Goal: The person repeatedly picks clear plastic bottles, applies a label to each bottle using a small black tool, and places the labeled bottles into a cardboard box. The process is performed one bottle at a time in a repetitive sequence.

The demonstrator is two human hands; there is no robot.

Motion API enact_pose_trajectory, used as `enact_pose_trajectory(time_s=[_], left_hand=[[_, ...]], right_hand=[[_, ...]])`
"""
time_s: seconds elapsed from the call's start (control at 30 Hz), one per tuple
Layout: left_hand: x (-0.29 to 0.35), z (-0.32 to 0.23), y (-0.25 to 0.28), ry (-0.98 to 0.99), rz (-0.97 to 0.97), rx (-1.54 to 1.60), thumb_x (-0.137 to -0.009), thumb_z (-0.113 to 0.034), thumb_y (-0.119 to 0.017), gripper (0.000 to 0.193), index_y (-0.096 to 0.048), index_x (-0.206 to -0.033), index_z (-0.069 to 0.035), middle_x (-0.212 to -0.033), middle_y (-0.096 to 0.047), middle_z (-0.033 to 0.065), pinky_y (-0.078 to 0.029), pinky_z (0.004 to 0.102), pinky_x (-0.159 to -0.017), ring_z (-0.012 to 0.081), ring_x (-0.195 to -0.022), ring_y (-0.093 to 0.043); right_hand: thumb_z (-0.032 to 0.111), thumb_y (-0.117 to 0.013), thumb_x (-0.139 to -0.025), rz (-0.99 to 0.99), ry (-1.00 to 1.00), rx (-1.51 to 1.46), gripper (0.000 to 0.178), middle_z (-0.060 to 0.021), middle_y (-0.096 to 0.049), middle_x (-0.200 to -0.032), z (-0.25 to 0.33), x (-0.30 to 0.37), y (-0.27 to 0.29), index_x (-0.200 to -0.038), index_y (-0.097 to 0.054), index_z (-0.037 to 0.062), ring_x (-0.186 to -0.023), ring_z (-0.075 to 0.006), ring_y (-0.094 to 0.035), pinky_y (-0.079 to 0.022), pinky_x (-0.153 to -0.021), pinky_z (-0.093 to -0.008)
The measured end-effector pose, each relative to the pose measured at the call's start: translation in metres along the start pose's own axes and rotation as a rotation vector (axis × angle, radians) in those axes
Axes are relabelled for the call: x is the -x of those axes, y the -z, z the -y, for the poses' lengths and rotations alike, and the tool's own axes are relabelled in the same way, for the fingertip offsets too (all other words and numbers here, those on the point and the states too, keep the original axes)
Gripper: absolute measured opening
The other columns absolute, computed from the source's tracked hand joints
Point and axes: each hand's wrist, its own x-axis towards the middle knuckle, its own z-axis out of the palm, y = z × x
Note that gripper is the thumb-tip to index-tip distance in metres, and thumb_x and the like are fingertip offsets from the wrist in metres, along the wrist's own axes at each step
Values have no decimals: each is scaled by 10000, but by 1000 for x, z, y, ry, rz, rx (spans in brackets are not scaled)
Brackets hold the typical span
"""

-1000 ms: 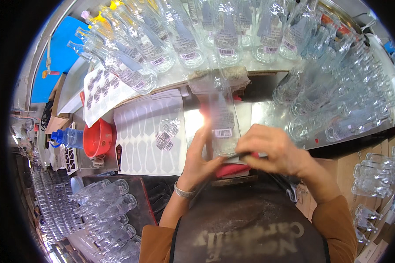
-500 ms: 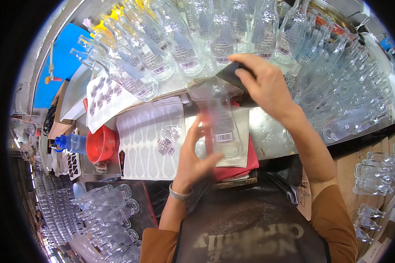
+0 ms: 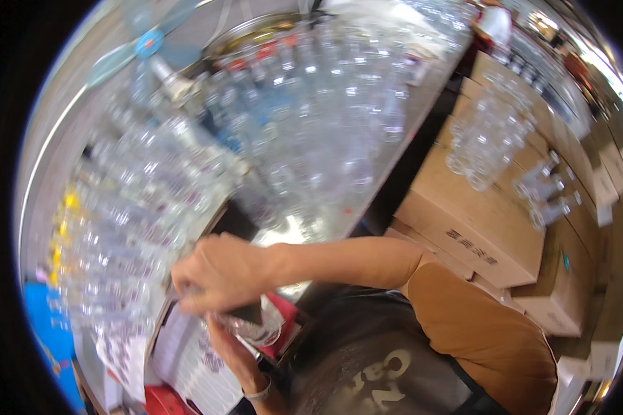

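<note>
My right hand [image 3: 221, 273] is closed and reaches across over my left hand [image 3: 232, 353]. A dark flat scraper [image 3: 254, 315] sticks out below the right hand's fingers, against a clear glass bottle [image 3: 264, 333]. The bottle lies tilted on a red cloth [image 3: 284, 319], its base end toward me and its neck hidden behind my hands. My left hand is beside the bottle, with its fingers covered by the right hand. Motion blurs the picture.
Upright labelled bottles [image 3: 104, 256] line the raised ledge. More glass bottles [image 3: 325, 131] crowd the metal table. Label sheets [image 3: 187, 353] and a red container [image 3: 165, 400] lie at lower left. Cardboard boxes [image 3: 474, 232] with bottles on top stand at right. A fan [image 3: 149, 45] is at upper left.
The view has swung to the right, bringing in the boxes. My right hand, with the scraper, has come down over the bottle and my left hand, whose fingers were spread beside the bottle.
</note>
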Motion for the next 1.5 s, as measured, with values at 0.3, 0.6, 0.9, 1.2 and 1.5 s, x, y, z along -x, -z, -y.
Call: enact_pose_trajectory(time_s=[0.3, 0.6, 0.9, 1.2, 1.5], left_hand=[[0, -66, -60, -256, 236, -238, -1000, -634, -423, 842, -409, -1465, 68, -1438, -509, 252, -362, 456, -1121, 362, -1313, -515], [-6, -57, -111, -250, 406, -243, -1051, -312, -525, 492, -498, -1423, 9, -1440, -553, 135, -423, 347, -1030, 241, -1218, -590], [-2, -63, -163, -158, 499, -274, -1042, -201, -539, 433, -505, -1415, 15, -1412, -578, 113, -408, 325, -1041, 202, -1193, -591], [-6, -52, -171, -117, 527, -294, -1033, -205, -558, 440, -509, -1410, 15, -1336, -618, 132, -409, 316, -1024, 199, -1175, -594], [-10, -48, -158, -93, 447, -342, -1013, -221, -597, 444, -538, -1387, 12, -1323, -625, 135, -430, 312, -983, 201, -1140, -612]], right_hand=[[221, -724, -920, -688, -185, 320, 203, -71, -724, -911, 82, 226, 114, -1043, -657, 75, -701, -139, -715, -576, -577, -304], [244, -637, -953, -1232, -961, 1200, 199, -93, -752, -828, 106, 448, 219, -962, -656, 47, -776, -177, -717, -518, -696, -295], [452, -631, -937, -1285, -1307, 1233, 341, -140, -728, -811, 49, 596, 266, -1049, -680, 134, -794, -349, -706, -532, -726, -444], [531, -661, -889, -1229, -1333, 1239, 494, -147, -743, -976, 35, 613, 291, -1205, -663, 151, -922, -364, -703, -543, -806, -466], [401, -735, -863, -1239, -1095, 1475, 553, -131, -659, -1241, 58, 517, 272, -1313, -610, 106, -1109, -310, -655, -529, -917, -412]])
